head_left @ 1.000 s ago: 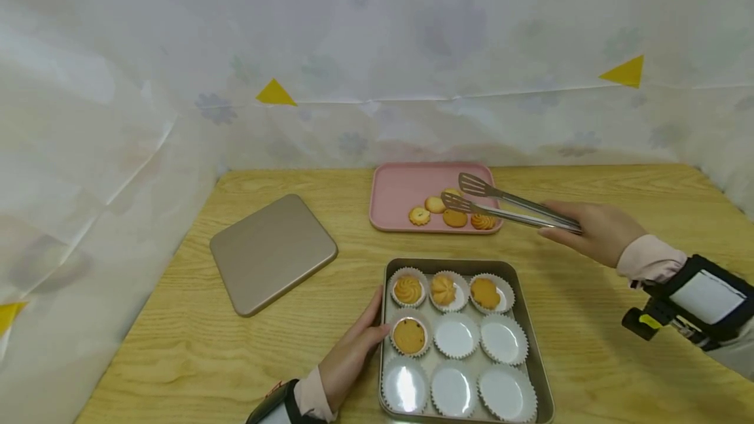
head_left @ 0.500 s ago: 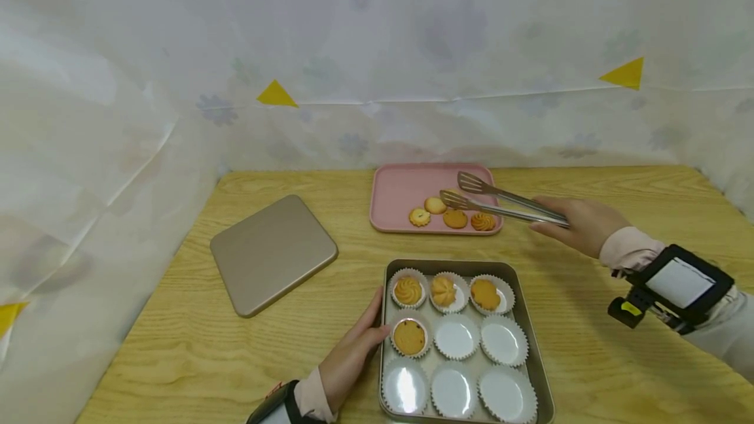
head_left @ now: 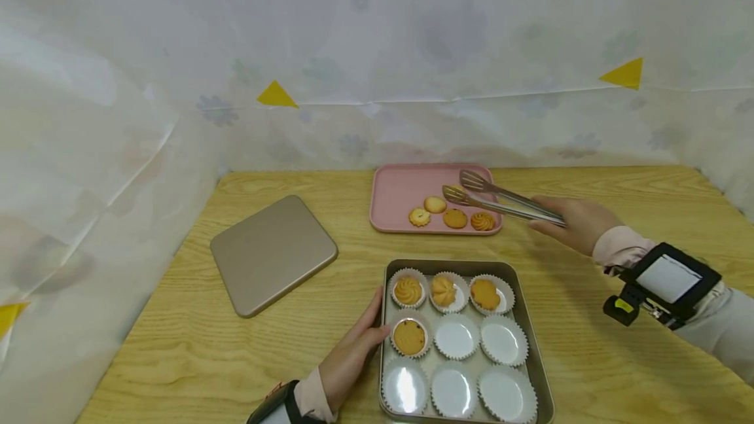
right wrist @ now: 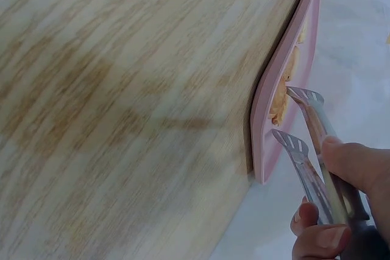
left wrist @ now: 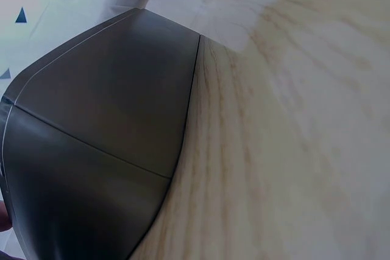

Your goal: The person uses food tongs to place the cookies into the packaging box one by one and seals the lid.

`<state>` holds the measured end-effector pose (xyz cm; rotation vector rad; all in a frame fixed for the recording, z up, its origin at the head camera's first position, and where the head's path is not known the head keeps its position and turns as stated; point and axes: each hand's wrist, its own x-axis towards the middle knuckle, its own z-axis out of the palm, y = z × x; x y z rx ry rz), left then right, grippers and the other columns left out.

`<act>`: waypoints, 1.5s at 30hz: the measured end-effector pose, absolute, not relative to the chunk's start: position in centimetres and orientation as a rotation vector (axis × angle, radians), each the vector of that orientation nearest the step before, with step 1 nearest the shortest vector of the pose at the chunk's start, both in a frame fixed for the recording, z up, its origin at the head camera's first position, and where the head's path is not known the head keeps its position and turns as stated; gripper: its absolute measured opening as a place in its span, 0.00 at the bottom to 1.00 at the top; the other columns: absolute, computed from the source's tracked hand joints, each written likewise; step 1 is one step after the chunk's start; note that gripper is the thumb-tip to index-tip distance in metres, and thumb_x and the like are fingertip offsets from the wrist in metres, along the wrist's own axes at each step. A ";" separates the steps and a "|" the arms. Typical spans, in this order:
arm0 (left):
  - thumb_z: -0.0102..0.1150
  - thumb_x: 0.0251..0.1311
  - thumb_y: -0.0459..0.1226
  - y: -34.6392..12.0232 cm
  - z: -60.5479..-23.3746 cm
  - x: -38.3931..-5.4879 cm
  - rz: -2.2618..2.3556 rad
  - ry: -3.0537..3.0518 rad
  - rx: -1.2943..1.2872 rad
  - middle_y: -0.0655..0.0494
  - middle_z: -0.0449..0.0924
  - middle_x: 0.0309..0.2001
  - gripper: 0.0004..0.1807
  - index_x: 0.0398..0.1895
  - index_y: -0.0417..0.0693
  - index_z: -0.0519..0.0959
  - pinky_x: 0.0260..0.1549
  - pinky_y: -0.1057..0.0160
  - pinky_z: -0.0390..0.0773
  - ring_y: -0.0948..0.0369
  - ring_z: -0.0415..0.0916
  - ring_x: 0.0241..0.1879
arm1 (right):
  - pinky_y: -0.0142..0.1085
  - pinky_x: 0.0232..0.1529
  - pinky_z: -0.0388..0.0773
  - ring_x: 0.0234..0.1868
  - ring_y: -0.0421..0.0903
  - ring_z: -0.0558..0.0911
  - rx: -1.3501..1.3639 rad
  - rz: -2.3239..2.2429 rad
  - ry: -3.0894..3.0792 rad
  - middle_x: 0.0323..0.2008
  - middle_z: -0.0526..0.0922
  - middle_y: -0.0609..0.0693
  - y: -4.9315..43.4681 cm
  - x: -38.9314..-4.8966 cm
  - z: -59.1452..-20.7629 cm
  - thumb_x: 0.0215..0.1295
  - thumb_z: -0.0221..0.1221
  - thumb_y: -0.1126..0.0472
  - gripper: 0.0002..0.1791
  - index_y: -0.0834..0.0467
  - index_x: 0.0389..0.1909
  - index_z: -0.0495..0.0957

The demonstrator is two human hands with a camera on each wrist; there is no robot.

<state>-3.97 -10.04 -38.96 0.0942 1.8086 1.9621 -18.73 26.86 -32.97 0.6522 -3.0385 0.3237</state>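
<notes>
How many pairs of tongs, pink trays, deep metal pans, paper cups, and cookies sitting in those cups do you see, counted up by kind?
Pairs of tongs: 1
Pink trays: 1
Deep metal pans: 1
Paper cups: 9
Cookies in the cups: 4
Total: 16

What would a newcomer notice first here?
Probably the pink tray at the table's far edge, its cookies lying toward the near right, beneath metal tongs held by the right hand. Next, the metal pan nearer the person, with nine paper cups, four holding cookies; the left hand rests against its left side.
</notes>
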 end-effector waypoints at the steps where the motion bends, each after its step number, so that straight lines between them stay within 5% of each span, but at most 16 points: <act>1: 0.43 0.71 0.40 -10.0 -39.0 -4.0 1.962 1.811 0.095 0.43 0.30 0.77 0.38 0.78 0.46 0.39 0.69 0.39 0.26 0.44 0.23 0.75 | 0.48 0.29 0.76 0.30 0.51 0.81 0.655 0.325 -3.033 0.48 0.80 0.72 26.8 -18.7 -33.0 0.66 0.60 0.53 0.30 0.70 0.61 0.71; 11: 0.42 0.71 0.40 -10.0 -38.9 -4.0 1.962 1.816 0.109 0.43 0.29 0.77 0.37 0.78 0.45 0.39 0.69 0.39 0.26 0.44 0.23 0.75 | 0.54 0.33 0.79 0.37 0.60 0.84 0.691 0.288 -3.004 0.47 0.80 0.73 26.6 -18.8 -33.2 0.65 0.61 0.56 0.28 0.71 0.59 0.71; 25: 0.42 0.71 0.40 -10.0 -38.9 -4.1 1.963 1.802 0.112 0.43 0.29 0.77 0.38 0.78 0.45 0.38 0.69 0.39 0.26 0.44 0.23 0.75 | 0.40 0.26 0.69 0.24 0.45 0.72 0.709 0.387 -2.920 0.42 0.83 0.69 27.0 -17.5 -32.4 0.63 0.63 0.57 0.28 0.70 0.59 0.73; 39: 0.43 0.71 0.40 -10.0 -38.9 -3.9 1.959 1.814 0.087 0.43 0.29 0.77 0.38 0.78 0.46 0.39 0.69 0.39 0.26 0.44 0.23 0.75 | 0.29 0.21 0.58 0.18 0.29 0.59 0.766 0.379 -2.819 0.33 0.83 0.51 28.3 -12.7 -30.5 0.60 0.66 0.58 0.28 0.70 0.58 0.75; 45: 0.43 0.71 0.40 -10.0 -38.9 -3.9 1.960 1.813 0.094 0.44 0.29 0.77 0.38 0.78 0.46 0.39 0.69 0.39 0.26 0.45 0.23 0.75 | 0.28 0.21 0.64 0.23 0.27 0.66 0.748 0.367 -2.875 0.41 0.85 0.59 29.2 -10.5 -30.0 0.58 0.67 0.58 0.29 0.68 0.58 0.75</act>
